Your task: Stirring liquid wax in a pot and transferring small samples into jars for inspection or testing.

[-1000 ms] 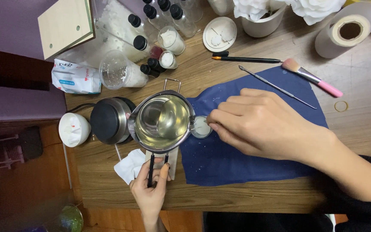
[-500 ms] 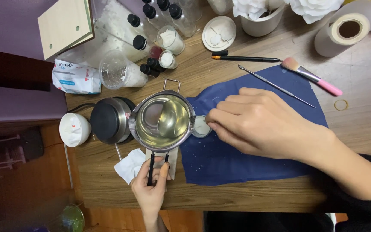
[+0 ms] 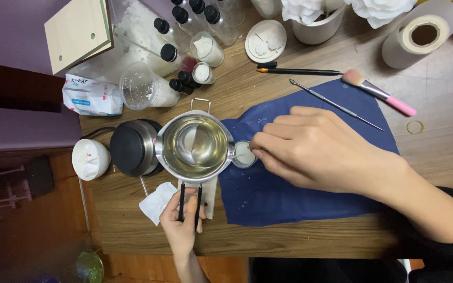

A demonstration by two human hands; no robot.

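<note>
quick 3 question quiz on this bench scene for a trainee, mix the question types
1. True or false: the left hand grips the handle of the metal pouring pot.
2. Which cloth lies under the right hand? A) red B) dark blue C) white
3. Fill in: the pot's spout points at a small ____ container by the right fingertips.

Key: 1 true; 2 B; 3 white. The dark blue cloth lies on the wooden table.

Both hands are bare, no rings or gloves. Right hand (image 3: 321,149) comes out of a black long sleeve (image 3: 441,236) bunched at the wrist, left hand (image 3: 182,225) shows no sleeve.
</note>
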